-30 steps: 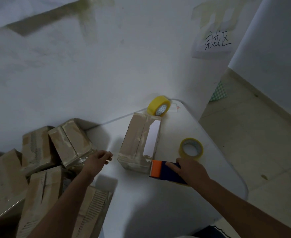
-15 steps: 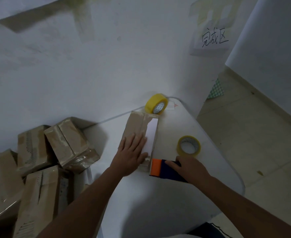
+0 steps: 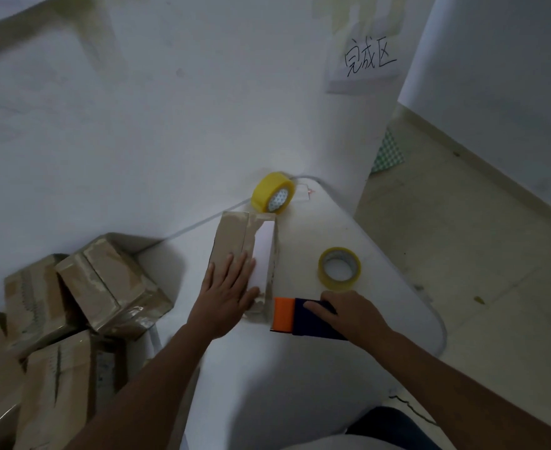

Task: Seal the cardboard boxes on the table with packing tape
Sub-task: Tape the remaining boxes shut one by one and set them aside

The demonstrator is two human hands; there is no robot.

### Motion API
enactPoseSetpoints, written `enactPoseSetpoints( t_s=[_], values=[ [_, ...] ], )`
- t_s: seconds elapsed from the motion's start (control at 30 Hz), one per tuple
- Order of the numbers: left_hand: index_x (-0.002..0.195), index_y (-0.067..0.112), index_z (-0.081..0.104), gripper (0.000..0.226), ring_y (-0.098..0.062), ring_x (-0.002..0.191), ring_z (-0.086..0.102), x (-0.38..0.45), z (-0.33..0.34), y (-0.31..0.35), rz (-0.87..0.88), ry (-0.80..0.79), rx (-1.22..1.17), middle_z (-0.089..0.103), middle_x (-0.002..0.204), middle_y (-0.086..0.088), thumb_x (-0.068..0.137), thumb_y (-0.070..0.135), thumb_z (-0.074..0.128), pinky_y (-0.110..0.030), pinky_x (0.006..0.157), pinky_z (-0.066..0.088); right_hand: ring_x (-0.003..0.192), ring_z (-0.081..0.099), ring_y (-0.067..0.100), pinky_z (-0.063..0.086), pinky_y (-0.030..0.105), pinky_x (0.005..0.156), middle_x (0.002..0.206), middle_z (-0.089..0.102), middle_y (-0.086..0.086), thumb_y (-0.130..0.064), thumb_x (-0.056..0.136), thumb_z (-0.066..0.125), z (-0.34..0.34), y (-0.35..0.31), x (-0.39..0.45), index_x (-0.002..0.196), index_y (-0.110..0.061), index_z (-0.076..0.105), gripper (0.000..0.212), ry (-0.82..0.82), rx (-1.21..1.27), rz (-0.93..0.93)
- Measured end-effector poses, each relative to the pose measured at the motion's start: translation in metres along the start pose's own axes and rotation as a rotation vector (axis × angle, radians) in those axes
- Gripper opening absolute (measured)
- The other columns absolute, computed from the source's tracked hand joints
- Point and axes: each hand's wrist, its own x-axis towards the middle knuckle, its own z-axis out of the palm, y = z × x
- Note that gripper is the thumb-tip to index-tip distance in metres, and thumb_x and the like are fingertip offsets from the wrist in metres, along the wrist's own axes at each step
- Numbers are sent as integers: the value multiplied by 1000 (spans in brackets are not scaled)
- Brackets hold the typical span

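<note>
Pinning the box flat, the left hand lies spread across its near end, fingers straight, palm bearing down. That looks meant to keep the flaps closed and stop the box sliding on the white worktop once tape is dragged over it. The box sits lengthwise away from the person, a pale strip along its top right side, so a straight pull would follow the seam.

The right hand has its grip curled round the dark body of the dispenser, whose orange end points at the near corner of the box, just beside it. I'd judge the tape is about to be started on that end face and carried up over the top.

Two rolls wait within reach: a yellow roll standing on edge by the wall beyond the box, and a clear roll lying flat to the right. More boxes are heaped to the left, some glossy with tape.
</note>
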Motion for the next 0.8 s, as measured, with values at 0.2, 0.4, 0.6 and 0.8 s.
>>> enactPoseSetpoints(
  t_s=[0.2,0.4,0.6,0.8],
  values=[
    [158,27,0,71,-19,152,-11,1,-1,-1,7,14,-6,-5,166,5,98,65,-3,-48,122,-3,58,54,15,32,26,50,63,52,0,-70,88,32,-8,13,-5,72,-16,53,61,21,-87,15],
    [159,25,7,69,-23,153,-2,-1,0,-1,9,28,9,2,167,3,101,62,3,-53,121,7,56,51,13,30,23,47,60,47,-3,-67,91,40,-23,9,-2,67,-18,49,56,18,-151,44],
    [159,26,4,72,-24,153,-4,-11,3,17,-147,24,-34,-2,166,1,98,64,-1,-59,119,10,77,59,18,42,29,61,86,60,3,-65,91,45,-25,4,0,98,-17,57,51,-112,-54,166],
    [151,54,-6,59,-36,151,-6,-21,2,30,-141,37,-19,-4,166,10,95,71,-1,-65,115,1,80,57,18,45,28,63,94,59,3,-58,93,46,-37,1,9,113,-17,50,45,-214,-140,107]
  ],
)
